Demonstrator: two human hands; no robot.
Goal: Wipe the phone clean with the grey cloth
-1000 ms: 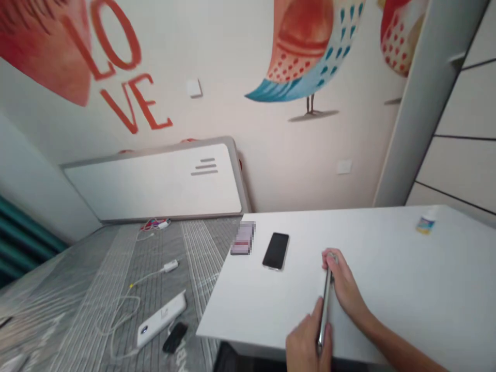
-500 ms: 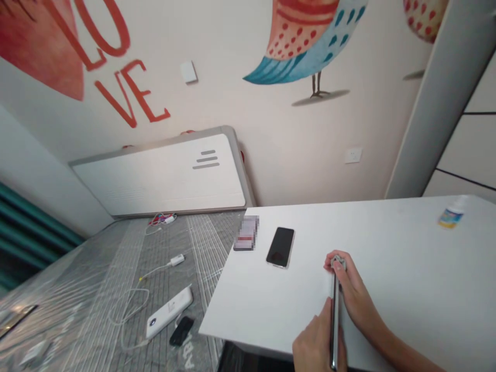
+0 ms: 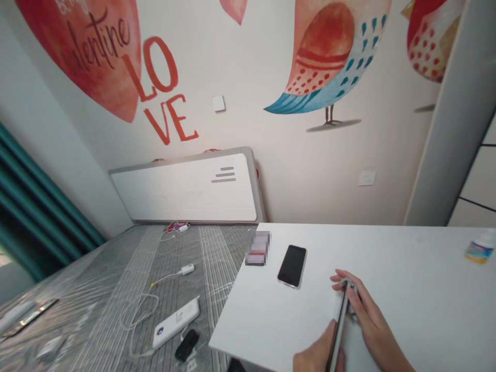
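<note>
My left hand (image 3: 315, 354) is closed around the near end of a thin flat device that looks like a tablet (image 3: 339, 330), seen almost edge-on, tilted up over the white table (image 3: 248, 320). At the device's far end, my right hand (image 3: 368, 312) pinches a small grey cloth (image 3: 353, 311) folded over the edge. The fingertips of that hand reach past the corner. Most of the device's faces are turned out of sight. To the left of both hands, a phone (image 3: 292, 266) with a dark screen lies on the table.
A blurred-out flat item (image 3: 258, 248) lies at the table's left edge. A small bottle (image 3: 480, 247) stands far right. On the grey bed (image 3: 217, 279) are a white power bank (image 3: 176, 323), a black object (image 3: 187, 345) and a white cable (image 3: 145, 297). The wall rises behind.
My view has tilted upward, so everything sits lower and further right. The device is turned slightly and leans more. My right hand still has the cloth at its far end, with fingers straighter.
</note>
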